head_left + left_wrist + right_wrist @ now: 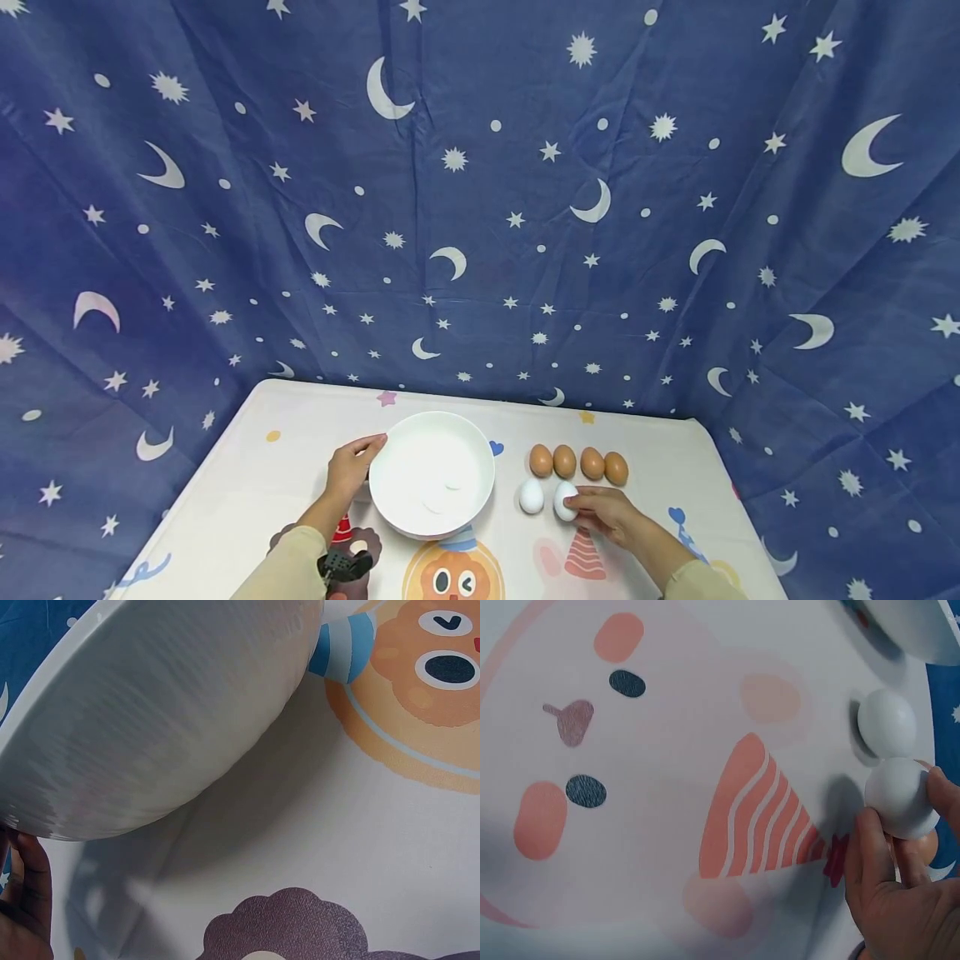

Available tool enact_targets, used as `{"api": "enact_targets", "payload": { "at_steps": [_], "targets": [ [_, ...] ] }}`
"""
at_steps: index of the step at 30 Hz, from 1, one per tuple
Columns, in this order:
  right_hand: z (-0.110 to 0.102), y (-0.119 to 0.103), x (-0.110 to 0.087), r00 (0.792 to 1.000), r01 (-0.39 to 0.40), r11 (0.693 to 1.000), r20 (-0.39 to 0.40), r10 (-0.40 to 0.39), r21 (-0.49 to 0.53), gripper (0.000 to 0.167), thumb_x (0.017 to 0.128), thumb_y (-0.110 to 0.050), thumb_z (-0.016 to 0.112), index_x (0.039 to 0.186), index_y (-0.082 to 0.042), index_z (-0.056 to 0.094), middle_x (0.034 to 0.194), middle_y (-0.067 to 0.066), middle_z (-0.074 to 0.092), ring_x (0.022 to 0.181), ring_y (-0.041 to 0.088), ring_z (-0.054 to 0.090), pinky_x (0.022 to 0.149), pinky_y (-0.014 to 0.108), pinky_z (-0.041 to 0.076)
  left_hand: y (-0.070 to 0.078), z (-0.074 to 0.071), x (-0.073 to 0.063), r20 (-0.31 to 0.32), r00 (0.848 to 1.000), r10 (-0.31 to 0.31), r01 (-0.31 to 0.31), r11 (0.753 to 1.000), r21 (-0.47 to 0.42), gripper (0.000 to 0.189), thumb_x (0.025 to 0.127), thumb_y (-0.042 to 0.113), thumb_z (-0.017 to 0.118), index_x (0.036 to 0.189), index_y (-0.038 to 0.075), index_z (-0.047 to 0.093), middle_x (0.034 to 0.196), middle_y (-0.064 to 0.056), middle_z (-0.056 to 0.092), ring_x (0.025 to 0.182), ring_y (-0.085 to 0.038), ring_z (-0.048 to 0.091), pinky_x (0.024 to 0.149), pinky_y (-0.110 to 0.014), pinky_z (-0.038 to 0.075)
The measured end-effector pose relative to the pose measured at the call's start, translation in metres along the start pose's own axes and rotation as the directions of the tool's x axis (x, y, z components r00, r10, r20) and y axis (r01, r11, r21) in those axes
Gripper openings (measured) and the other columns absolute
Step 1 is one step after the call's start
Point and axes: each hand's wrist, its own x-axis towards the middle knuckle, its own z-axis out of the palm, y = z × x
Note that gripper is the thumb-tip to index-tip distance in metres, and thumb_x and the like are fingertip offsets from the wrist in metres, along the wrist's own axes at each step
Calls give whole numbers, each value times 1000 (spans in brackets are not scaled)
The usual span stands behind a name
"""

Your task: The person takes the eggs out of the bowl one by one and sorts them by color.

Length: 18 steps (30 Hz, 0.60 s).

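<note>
A white bowl point(432, 473) stands on the table, and my left hand point(351, 468) holds its left rim with the thumb over the edge. In the left wrist view the bowl's point(157, 712) outer wall fills the frame, with fingers point(30, 885) under its rim. Two white eggs lie right of the bowl: one point(531, 496) free, the other point(565, 501) pinched by my right hand point(600, 510). The right wrist view shows thumb and fingers around that egg point(900, 796), beside the free egg point(886, 722). Several brown eggs point(577, 463) sit in a row behind.
The table point(255, 475) wears a white cloth printed with cartoon animals and party hats. A blue drape with moons and stars point(480, 208) hangs behind and around it. A small dark device point(343, 567) is strapped at my left wrist.
</note>
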Motion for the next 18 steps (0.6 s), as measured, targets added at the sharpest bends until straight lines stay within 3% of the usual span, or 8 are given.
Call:
{"api": "enact_targets", "payload": {
  "at_steps": [8, 18],
  "targets": [
    [3, -3, 6, 996, 27, 993, -87, -37, -111, 41, 77, 2, 80, 111, 17, 63, 82, 16, 73, 69, 21, 72, 71, 33, 60, 1, 0, 0, 1, 1000, 3, -3, 1000, 8, 57, 94, 51, 60, 128, 6, 65, 135, -20, 58, 85, -12, 66, 67, -21, 54],
    [5, 7, 12, 992, 47, 992, -115, -60, -114, 37, 76, 1, 81, 106, 17, 65, 76, 14, 73, 65, 19, 72, 66, 30, 60, 0, 0, 0, 1, 1000, 3, -3, 1000, 12, 58, 94, 53, 60, 128, 6, 65, 136, -19, 58, 90, -15, 67, 71, -22, 55]
  ]
}}
